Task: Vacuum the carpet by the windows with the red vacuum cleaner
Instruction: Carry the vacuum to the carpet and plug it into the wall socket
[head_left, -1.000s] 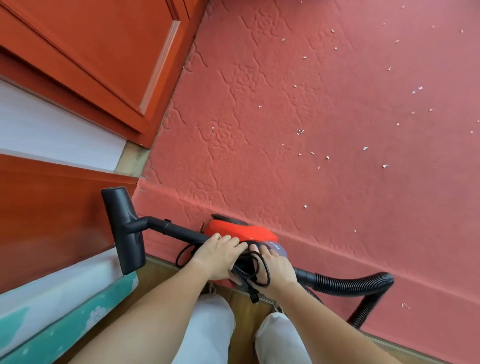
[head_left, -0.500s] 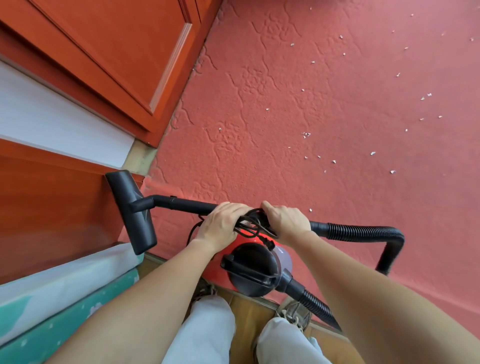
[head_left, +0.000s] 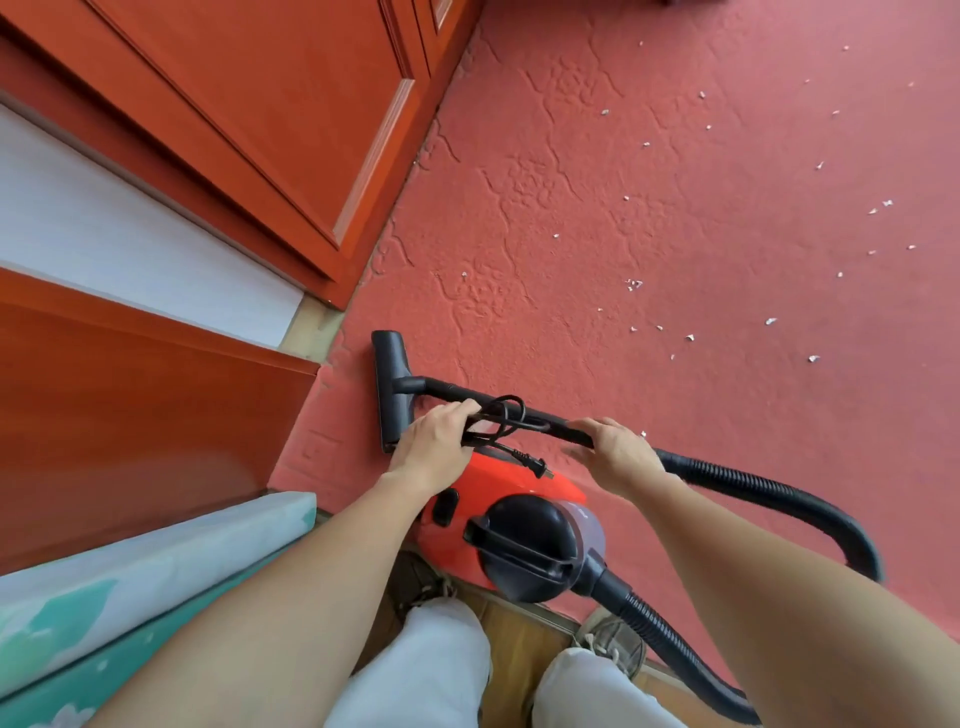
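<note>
My left hand (head_left: 431, 452) has its fingers (head_left: 461, 411) curled over the black tube (head_left: 447, 387) and the cord (head_left: 501, 418). They hold the loops of the cord against the tube. My right hand (head_left: 618, 457) looks a bit blurry. Its fingers (head_left: 589, 430) wrap round the same tube, at the end where the bumpy hose (head_left: 779, 493) starts. The cord loops sit between my two sets of fingers. The plug (head_left: 537, 464) hangs just below them.

The red vacuum cleaner (head_left: 519, 488) is right under my fingers, close to my knees. Its round black end points at me, and the hose comes out of it and bends round to the right. It is by the near edge of the carpet (head_left: 623, 208), next to the wood floor (head_left: 519, 639). I cannot tell if it rests there or hangs.

The floor head (head_left: 392, 384) is just past my left fingers, on the left end of the tube, near a wooden door (head_left: 260, 130). Far beyond my right fingers, small white bits (head_left: 634, 284) lie all over the carpet.
</note>
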